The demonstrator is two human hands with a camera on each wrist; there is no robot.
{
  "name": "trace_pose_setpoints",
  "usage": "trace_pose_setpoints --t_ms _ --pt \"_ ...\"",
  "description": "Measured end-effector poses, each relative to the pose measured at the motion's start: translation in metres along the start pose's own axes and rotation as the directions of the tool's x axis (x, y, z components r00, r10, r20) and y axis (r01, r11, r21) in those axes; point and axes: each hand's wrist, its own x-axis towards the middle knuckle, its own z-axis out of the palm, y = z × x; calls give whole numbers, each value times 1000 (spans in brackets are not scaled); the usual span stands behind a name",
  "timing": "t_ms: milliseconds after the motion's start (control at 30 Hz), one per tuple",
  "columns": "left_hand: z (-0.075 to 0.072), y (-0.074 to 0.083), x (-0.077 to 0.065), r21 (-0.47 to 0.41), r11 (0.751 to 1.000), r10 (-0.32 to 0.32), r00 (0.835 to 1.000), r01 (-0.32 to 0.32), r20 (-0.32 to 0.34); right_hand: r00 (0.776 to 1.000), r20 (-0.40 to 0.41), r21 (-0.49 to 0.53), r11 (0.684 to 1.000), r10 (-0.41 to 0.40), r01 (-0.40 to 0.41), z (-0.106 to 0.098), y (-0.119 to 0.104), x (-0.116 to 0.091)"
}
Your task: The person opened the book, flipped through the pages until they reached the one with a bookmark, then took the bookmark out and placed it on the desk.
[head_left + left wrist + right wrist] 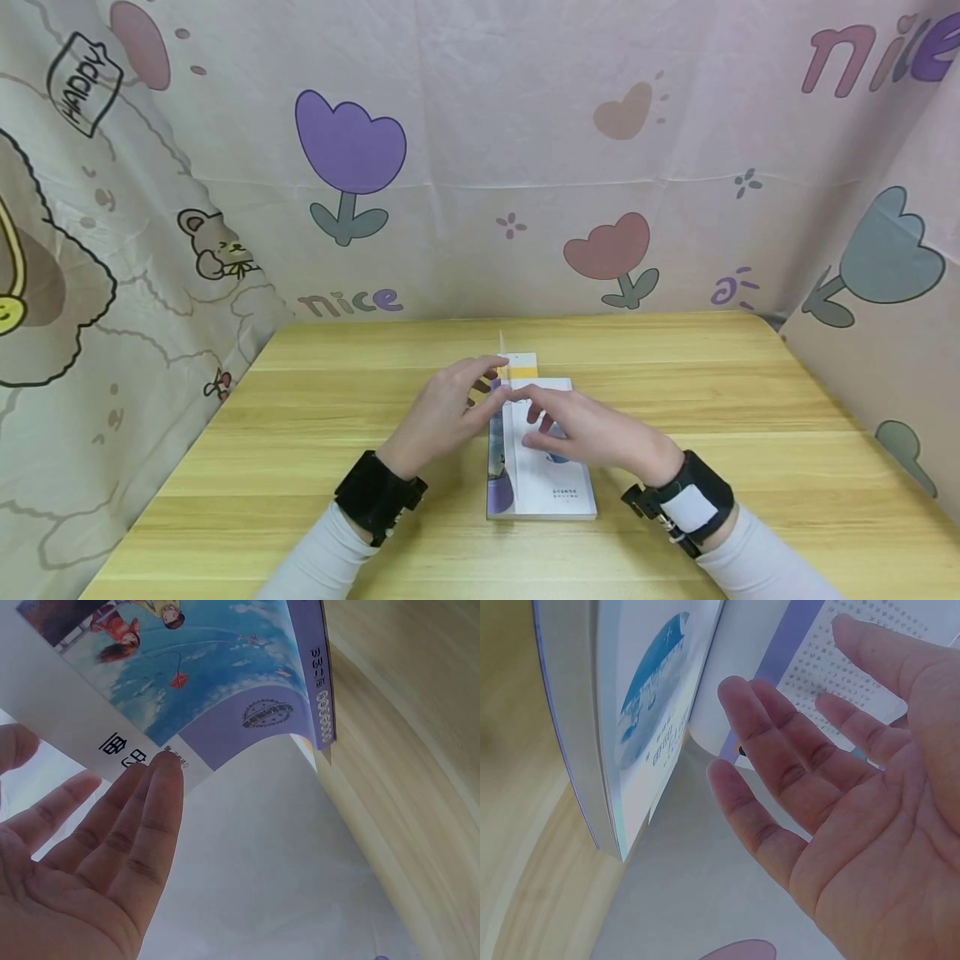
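Book (542, 479) lying mid-table (300, 467), my left hand (444, 417) lifting its cover (187, 682) on straight fingertips (166, 761) (pages curling), my right hand (592, 433) loose-fingered above the page, gripping nothing.

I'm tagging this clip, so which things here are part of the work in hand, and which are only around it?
In the work:
book, lying on the table
its front cover, lifted
left hand, fingers under the cover's edge
right hand, over the book

Only around:
table
cartoon-print cloth behind and at the sides
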Motion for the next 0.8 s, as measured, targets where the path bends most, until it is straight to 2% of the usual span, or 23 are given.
trace_pose_setpoints --t_ms 233,467,800 --pt "-7 -2 0 28 999 -27 999 28 -29 1000 18 4 1000 -14 14 3 -3 1" --pt "-12 -8 0 88 996 -16 997 22 -75 999 -8 -26 998 -52 52 7 -7 2" --pt "-16 -15 -1 139 985 -87 992 99 -86 992 -27 -75 990 -121 118 14 -14 5"
